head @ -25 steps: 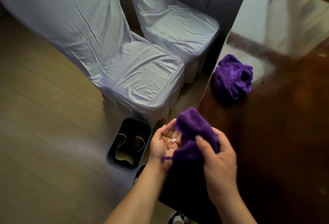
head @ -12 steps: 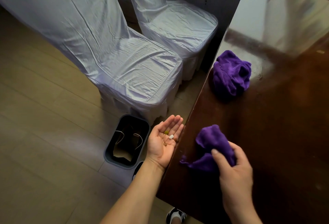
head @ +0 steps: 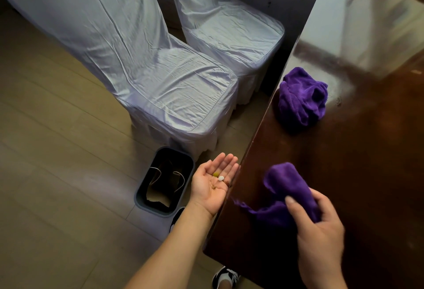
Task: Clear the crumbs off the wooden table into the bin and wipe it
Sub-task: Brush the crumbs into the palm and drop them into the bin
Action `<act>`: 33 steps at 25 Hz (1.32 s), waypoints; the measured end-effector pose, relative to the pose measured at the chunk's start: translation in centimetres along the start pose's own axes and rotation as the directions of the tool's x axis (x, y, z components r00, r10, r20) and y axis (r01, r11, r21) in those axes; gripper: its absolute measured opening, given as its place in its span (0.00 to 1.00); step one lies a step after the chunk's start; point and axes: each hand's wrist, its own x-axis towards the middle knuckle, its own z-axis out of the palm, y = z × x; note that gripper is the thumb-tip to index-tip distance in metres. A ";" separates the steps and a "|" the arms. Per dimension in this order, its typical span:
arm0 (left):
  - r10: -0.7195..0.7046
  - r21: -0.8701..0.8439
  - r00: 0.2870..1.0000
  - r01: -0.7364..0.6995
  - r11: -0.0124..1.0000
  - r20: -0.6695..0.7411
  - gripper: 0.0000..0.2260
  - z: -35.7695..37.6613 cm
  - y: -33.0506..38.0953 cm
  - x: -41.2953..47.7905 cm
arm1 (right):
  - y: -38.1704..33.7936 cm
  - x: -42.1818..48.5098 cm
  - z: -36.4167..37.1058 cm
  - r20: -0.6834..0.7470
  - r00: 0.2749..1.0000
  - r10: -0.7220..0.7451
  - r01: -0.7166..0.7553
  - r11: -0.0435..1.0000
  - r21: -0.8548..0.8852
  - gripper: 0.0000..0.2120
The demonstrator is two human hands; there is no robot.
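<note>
My left hand [head: 212, 182] is palm up, fingers spread, just off the left edge of the dark wooden table [head: 358, 162]. A few crumbs [head: 219, 176], one white and one yellow-green, lie in its palm. My right hand [head: 319, 224] grips a purple cloth [head: 286, 187] that rests on the table near that edge. A dark bin [head: 165, 181] with a black liner stands on the floor just left of my left hand.
A second purple cloth [head: 302, 98] lies bunched on the table farther back by the edge. Two chairs in pale satin covers [head: 174, 86] [head: 231, 34] stand left of the table, the nearer one right behind the bin. My shoe [head: 226, 277] shows below.
My right hand has drawn the purple cloth away from my left palm and onto the table. My left hand has opened flatter, still holding the crumbs beside the table's edge.
</note>
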 end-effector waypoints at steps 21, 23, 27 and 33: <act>0.298 -0.076 0.952 -0.303 0.950 -0.073 0.15 -7.5 10.2 -2.5 | -0.2 -0.3 2.2 0.180 0.981 -0.075 0.104 0.982 -0.157 0.19; 0.348 -0.058 0.932 -0.355 0.933 -0.101 0.16 -8.7 12.3 -2.9 | -0.4 0.0 2.5 0.189 0.973 -0.131 0.168 0.965 -0.199 0.19; 0.400 -0.024 0.908 -0.406 0.914 -0.128 0.16 -9.6 14.5 -3.0 | -1.0 0.4 3.1 0.196 0.937 -0.291 0.343 0.875 -0.342 0.21; 0.405 0.038 0.902 -0.404 0.914 -0.152 0.16 -9.9 15.3 -1.8 | -1.1 -0.6 5.7 0.306 0.857 -0.414 0.500 0.810 -0.307 0.20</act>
